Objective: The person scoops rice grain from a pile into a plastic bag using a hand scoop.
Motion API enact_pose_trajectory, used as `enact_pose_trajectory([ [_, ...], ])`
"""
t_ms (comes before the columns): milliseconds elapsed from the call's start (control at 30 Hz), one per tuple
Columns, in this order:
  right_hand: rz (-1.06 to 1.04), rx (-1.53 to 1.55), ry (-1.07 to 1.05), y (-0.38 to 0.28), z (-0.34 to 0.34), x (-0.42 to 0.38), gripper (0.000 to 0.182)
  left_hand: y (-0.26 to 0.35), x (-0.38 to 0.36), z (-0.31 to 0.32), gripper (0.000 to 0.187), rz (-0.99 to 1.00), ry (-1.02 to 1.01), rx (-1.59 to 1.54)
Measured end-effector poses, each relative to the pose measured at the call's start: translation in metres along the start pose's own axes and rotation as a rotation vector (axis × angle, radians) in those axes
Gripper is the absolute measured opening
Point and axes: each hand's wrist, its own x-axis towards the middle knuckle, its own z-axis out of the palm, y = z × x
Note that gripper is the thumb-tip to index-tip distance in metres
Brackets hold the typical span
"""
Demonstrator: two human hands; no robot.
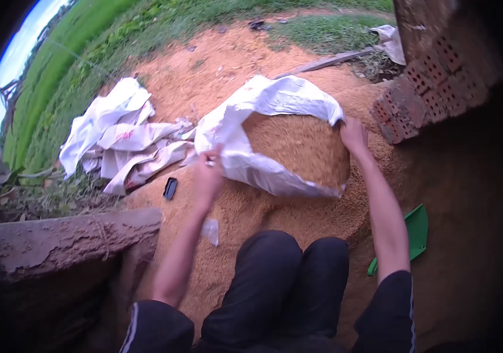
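A white woven sack (289,97) lies tipped with its wide mouth toward me, and loose brown grain or husks (298,147) show inside it, blurred by motion. My left hand (207,176) is closed on the sack's left side. On the right, my right hand (354,136) grips the rim of the mouth, fingers bent over the edge. Both arms reach forward past my knees, holding the mouth spread between them. Under and around the sack lies more of the same brown material (245,206).
Crumpled white sacks (125,132) lie at left, near a small black object (170,188) and a clear plastic scrap (210,231). A green plastic piece (417,232) rests at right below stacked hollow bricks (422,97). A rough ledge (69,241) stands at lower left; grass lies beyond.
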Motion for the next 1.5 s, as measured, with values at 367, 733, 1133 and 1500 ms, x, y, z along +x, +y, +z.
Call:
enact_pose_trajectory([
  [367,0.218,0.528,-0.062,-0.012,-0.038,-0.185,0.026,-0.034,-0.099,0.006,0.034,-0.333,0.187,0.238],
  [733,0.056,0.680,0.241,-0.210,-0.311,0.058,0.034,0.292,0.085,-0.306,0.046,0.294,0.491,0.117],
  [1133,0.317,0.597,-0.220,-0.145,-0.242,0.012,0.038,0.174,-0.053,-0.215,0.027,0.347,0.174,0.567],
  [1500,0.606,0.280,-0.514,0.014,-0.089,-0.243,0.034,0.088,-0.163,-0.022,0.024,0.188,-0.334,0.757],
])
